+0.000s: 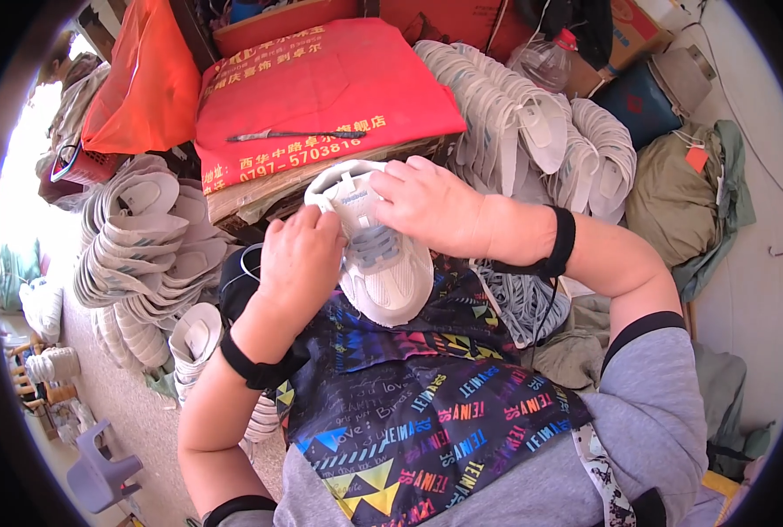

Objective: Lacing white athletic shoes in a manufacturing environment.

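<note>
A white sneaker [390,292] with a mesh toe and grey-blue laces [374,247] rests above my apron, its toe toward me. The laces run through the lower part of its front. My left hand [299,256] is closed at the shoe's left collar edge, fingers bent against it. On the other side, my right hand [431,209] grips the upper right edge near the tongue [349,198]. The fingertips hide whether a lace end is pinched in either hand. Beyond the shoe, a thin dark tool [297,135] lies on a red cloth [312,83].
Stacks of white shoe uppers stand at the left [132,237] and the back right [497,114]. A bundle of grey-blue laces [532,307] hangs by my right side. An orange bag [145,79] hangs at the far left. A purple stool [101,470] stands on the floor.
</note>
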Motion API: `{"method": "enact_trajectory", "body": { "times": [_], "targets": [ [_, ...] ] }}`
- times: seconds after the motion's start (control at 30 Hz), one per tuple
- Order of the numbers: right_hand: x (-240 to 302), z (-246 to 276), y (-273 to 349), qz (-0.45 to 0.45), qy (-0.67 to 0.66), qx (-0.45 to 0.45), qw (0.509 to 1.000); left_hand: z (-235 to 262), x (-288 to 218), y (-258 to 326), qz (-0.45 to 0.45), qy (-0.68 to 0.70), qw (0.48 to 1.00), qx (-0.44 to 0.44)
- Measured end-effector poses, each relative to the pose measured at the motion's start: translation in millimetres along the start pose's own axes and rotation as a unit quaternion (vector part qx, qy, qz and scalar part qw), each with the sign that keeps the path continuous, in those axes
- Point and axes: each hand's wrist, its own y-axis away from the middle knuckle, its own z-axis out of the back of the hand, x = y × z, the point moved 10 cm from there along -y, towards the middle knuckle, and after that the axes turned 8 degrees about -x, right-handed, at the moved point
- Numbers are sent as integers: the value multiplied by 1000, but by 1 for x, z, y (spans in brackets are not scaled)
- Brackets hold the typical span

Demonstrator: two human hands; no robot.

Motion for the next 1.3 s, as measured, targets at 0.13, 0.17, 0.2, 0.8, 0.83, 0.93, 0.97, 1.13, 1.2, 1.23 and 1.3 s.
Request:
{"method": "enact_trajectory", "body": {
  "times": [0.13, 0.17, 0.2, 0.8, 0.83, 0.93, 0.97, 1.13, 1.2, 1.23, 1.3],
  "targets": [
    [-14, -5, -2, 35, -101, -17, 994, -1, -9, -5, -137, -3, 989, 54],
    [-20, -15, -2, 20, -122, 27, 992, -9, -2, -3, -97, 37, 990, 101],
    [-23, -15, -1, 20, -122, 26, 992, -8, 0, -3, -97, 36, 990, 101],
    [-38, -26, 10, -256, -471, -38, 843, 5, 28, 11, 219, 446, 867, -43],
    [-29, -27, 2, -258, -509, 37, 820, 20, 22, 10, 200, 501, 840, -56],
    [-30, -29, -8, -205, -429, 47, 878, 43, 16, -1, 156, 612, 773, -63],
    [-28, -16, -16, -139, -307, -16, 941, 40, 17, -1, 169, 630, 755, -66],
    [-5, -31, -21, -105, -84, 55, 989, -9, 49, 31, 323, 637, 696, -75],
    [3, -33, -23, -81, 35, 95, 992, -19, 55, 43, 384, 674, 623, -97],
    [5, -33, -25, -80, 35, 96, 992, -20, 54, 45, 393, 678, 614, -96],
    [10, -37, -26, -63, 38, 117, 990, -26, 56, 51, 394, 683, 609, -88]
  ]
}}
